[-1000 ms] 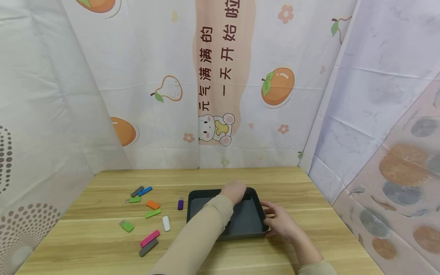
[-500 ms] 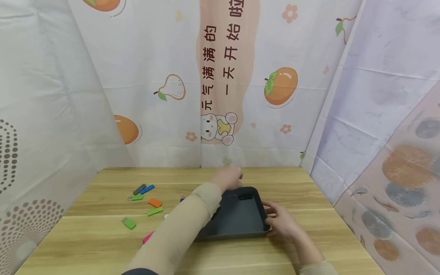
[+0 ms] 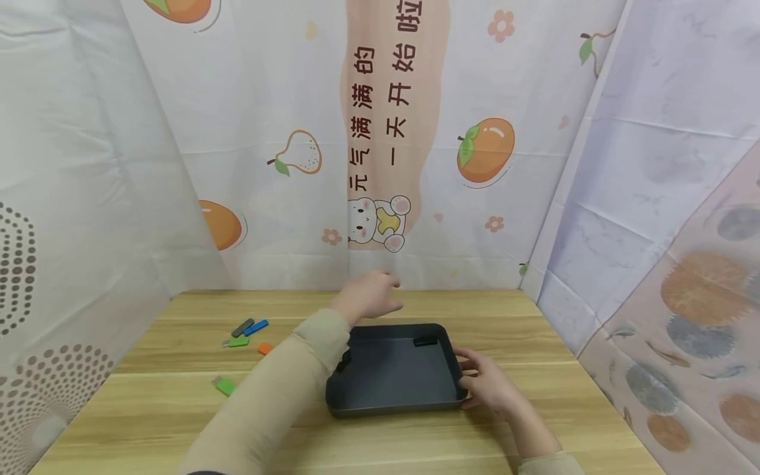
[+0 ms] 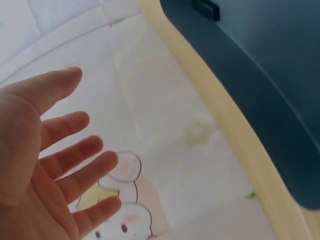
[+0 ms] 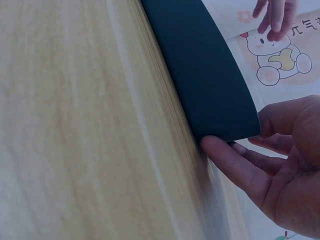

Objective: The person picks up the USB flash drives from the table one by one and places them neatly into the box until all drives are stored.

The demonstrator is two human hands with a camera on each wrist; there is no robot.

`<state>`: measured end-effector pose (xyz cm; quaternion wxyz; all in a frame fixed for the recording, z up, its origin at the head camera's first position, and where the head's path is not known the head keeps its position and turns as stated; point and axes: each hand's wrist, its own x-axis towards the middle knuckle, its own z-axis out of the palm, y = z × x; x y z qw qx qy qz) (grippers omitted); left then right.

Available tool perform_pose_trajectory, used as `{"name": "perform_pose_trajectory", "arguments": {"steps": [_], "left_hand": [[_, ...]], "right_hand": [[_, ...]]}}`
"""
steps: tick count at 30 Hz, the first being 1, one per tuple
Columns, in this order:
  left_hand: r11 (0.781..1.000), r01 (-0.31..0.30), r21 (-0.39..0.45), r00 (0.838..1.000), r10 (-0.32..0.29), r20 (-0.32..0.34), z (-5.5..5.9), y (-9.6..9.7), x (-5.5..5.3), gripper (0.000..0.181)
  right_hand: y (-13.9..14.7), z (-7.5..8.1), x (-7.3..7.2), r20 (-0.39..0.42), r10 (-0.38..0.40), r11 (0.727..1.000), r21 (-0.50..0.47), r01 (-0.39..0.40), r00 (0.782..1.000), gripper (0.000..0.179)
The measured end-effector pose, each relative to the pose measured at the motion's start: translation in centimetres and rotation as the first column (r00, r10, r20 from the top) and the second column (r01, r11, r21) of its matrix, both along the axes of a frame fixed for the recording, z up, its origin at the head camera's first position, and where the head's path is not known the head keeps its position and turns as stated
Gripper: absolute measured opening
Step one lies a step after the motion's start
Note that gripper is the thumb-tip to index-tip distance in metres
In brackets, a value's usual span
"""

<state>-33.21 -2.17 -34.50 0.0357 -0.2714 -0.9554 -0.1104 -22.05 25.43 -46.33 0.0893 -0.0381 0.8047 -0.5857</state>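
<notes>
A dark rectangular tray [image 3: 394, 408] lies on the wooden table. Inside it, near the back right corner, is a small black USB stick [image 3: 425, 340]; another black piece [image 3: 343, 361] shows at its left side, partly behind the sleeve. My left hand [image 3: 367, 295] hovers above the tray's back edge, fingers spread apart and holding nothing, as the left wrist view confirms. At the tray's right side my right hand [image 3: 488, 384] grips the wall; in the right wrist view its thumb [image 5: 235, 167] meets the lower corner while a bent finger touches higher up.
To the left lie loose USB sticks: two green ones [image 3: 223, 385], a blue one [image 3: 256, 327], a grey one [image 3: 242, 327] and an orange one [image 3: 265, 348]. My left sleeve [image 3: 279, 389] covers part of that area. A printed curtain [image 3: 285, 224] hangs behind the table.
My left hand has lifted out of the tray's back right area, moved up and left, and opened, uncovering the black USB stick. The right hand stays at the tray.
</notes>
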Motion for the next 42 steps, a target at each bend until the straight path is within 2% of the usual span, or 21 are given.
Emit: {"name": "perform_pose_trajectory", "arguments": {"steps": [7,12,21,32,42], "left_hand": [[1.000,-0.025,0.018,0.999,0.025,-0.042,0.2,-3.0,0.2,0.068],[0.997,-0.039,0.072,0.999,0.041,-0.031,0.0,-5.6,0.2,0.077],[0.993,-0.066,0.095,0.991,0.077,-0.108,0.1,-10.3,0.6,0.086],[0.982,-0.139,0.124,0.983,0.152,-0.100,-0.7,-15.1,1.1,0.088],[0.973,-0.167,0.159,0.976,0.186,-0.115,-1.3,-18.5,2.0,0.097]], "right_hand": [[0.0,-0.2,-0.1,-0.002,-0.010,1.000,0.004,0.010,1.000,0.068],[0.0,-0.3,-0.2,-0.002,-0.016,1.000,0.007,0.016,1.000,0.069],[0.1,-0.4,-0.3,0.000,-0.010,1.000,0.004,0.010,1.000,0.070],[0.1,-0.4,-0.3,0.006,-0.007,1.000,0.003,0.007,1.000,0.070],[0.0,-0.4,-0.2,0.003,-0.018,1.000,0.004,0.018,1.000,0.070]]}}
